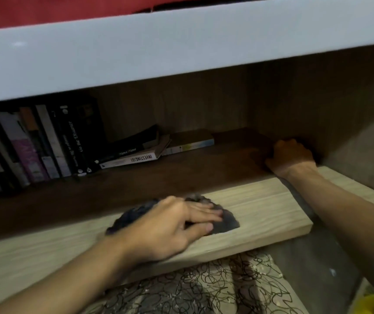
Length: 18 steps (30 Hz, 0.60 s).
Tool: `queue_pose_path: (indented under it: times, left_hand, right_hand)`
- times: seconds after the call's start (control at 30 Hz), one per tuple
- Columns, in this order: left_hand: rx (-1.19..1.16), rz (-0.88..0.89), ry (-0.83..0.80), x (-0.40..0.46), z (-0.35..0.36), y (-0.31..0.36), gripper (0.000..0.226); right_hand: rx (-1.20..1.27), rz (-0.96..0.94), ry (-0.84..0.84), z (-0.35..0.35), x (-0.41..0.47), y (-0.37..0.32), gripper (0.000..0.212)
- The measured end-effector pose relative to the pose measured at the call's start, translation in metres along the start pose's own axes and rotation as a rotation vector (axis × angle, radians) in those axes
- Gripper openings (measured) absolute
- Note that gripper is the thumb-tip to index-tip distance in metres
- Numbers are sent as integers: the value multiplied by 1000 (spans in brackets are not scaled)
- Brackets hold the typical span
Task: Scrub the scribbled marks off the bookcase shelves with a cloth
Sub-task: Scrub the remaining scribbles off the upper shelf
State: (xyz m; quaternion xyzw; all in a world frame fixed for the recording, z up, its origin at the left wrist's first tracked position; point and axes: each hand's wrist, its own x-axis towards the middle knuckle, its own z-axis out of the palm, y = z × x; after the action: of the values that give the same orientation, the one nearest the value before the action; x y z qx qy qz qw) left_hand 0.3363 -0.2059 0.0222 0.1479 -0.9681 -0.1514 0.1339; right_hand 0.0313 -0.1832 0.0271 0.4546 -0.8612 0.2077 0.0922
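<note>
A dark cloth [224,217] is pressed flat against the pale front of the shelf [260,207] under the straight fingers of the left hand [172,225], so the scrubbing step is judged to be in hand, though no scribbles can be made out on this board. Far to the right, the right hand [291,156] is braced in the shadowed corner, fingers curled, with nothing seen to be held. Firm strokes along the grain are called for next, kept short of the books [45,143] at the far left.
</note>
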Motion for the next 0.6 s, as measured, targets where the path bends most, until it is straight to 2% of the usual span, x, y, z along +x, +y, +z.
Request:
queue_pose_path:
  times: [0.03, 0.13, 0.17, 0.27, 0.3, 0.47, 0.53, 0.6]
  left_hand:
    - [-26, -37, 1, -1, -6, -10, 29]
    - [13, -371, 70, 20, -28, -44, 29]
    - [32, -362, 70, 22, -24, -41, 29]
    - [5, -117, 42, 5, -3, 0, 28]
    - [-30, -99, 25, -2, -1, 4, 28]
    - [89, -422, -89, 6, -34, -12, 32]
    - [58, -449, 63, 4, -46, -15, 31]
    - [-7, -435, 337, -1, -61, -19, 28]
  right_hand:
    - [-5, 4, 2, -1, 0, 0, 38]
    - [-5, -7, 12, -2, -6, -3, 36]
    - [6, -9, 15, -3, -7, -3, 35]
    - [24, -6, -3, -1, -1, -1, 31]
    - [24, 4, -9, 0, 1, -1, 29]
    - [68, 2, -58, -8, -7, -3, 27]
    - [119, -100, -35, -13, -18, -13, 27]
    - [353, -252, -55, -19, -43, -36, 28]
